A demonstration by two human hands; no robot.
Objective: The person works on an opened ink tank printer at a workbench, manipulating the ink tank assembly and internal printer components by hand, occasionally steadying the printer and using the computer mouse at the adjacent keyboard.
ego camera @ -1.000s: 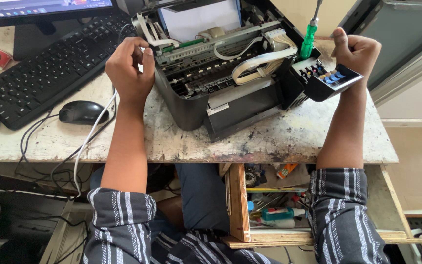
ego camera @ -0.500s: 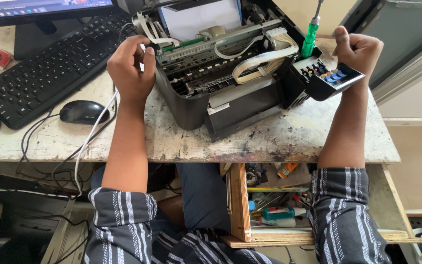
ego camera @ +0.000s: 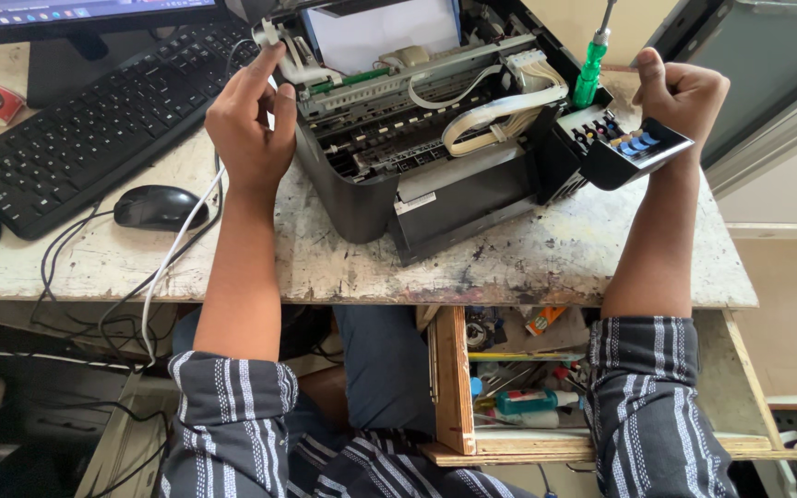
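Still both hands [ego camera: 249, 120] on opened printer [ego camera: 435, 148], unmoved.

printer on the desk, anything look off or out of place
Yes: the printer has its cover off, ribbon cables loose, and its button panel hanging off the right side, by the right hand.

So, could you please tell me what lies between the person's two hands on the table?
In the head view, the opened printer sits between the left hand and right hand, with a green-handled screwdriver standing beside the right hand.
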